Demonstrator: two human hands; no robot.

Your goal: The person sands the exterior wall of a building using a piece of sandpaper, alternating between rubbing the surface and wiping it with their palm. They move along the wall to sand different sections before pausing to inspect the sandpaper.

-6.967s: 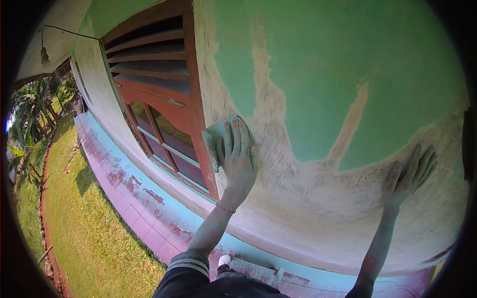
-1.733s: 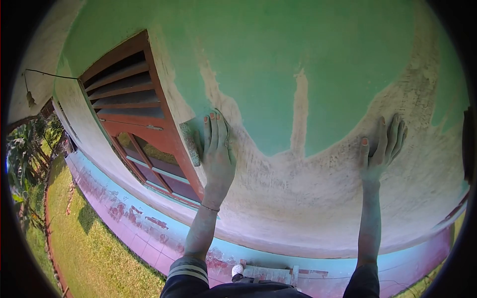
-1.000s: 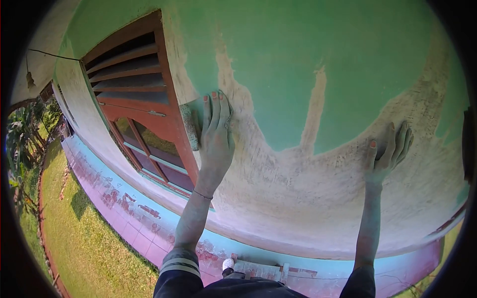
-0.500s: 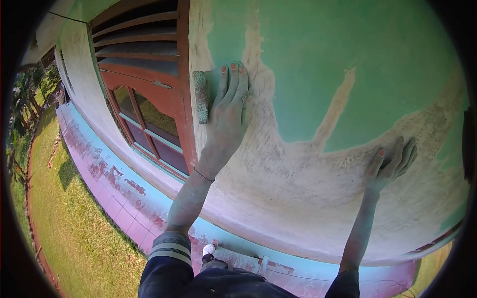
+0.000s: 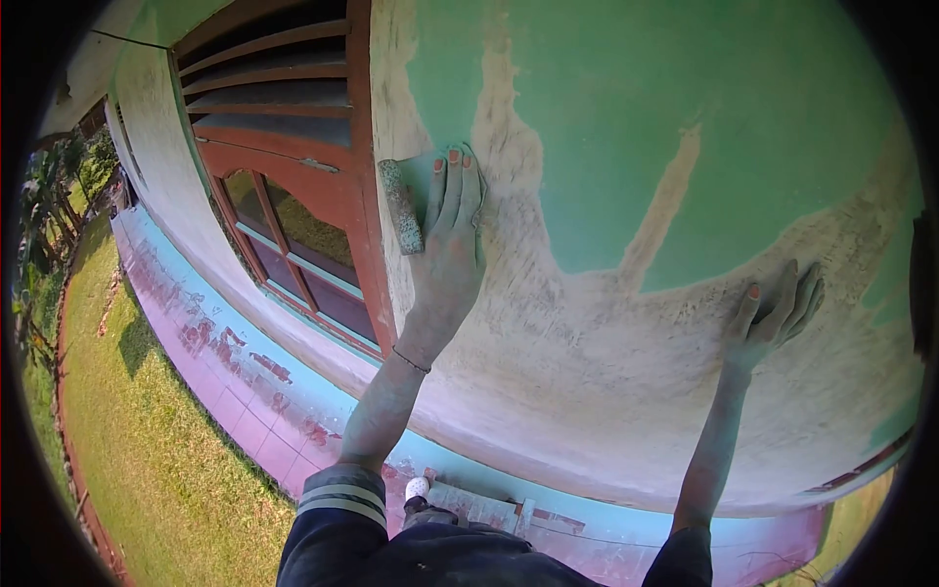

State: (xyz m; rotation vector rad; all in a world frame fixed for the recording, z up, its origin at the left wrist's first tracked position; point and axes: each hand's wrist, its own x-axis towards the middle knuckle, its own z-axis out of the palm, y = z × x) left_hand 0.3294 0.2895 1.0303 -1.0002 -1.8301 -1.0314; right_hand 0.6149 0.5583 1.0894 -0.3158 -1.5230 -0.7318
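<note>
My left hand (image 5: 448,230) presses a scraper (image 5: 418,178) against the wall (image 5: 587,391), fingers over its flat blade and pointing up. The scraper's thick, speckled bar edge sits left of the fingers, tilted, beside the brown window frame. Part of the blade is hidden under my hand. Farther right and lower, my right hand (image 5: 778,311) rests on the wall with its fingers stretched out, holding nothing I can see. Green paint (image 5: 616,166) covers the upper wall; around both hands the surface is whitish and scraped. Pale dust coats both forearms.
A brown wooden window (image 5: 284,225) with slats above is at the left. Below runs a blue and pink ledge (image 5: 225,377). A plank-like support (image 5: 469,504) lies by my foot (image 5: 418,487). Grass (image 5: 166,460) spreads at the lower left.
My left hand has slid a little down the wall with the scraper, whose bar now leans more. My right hand stays at about the same spot.
</note>
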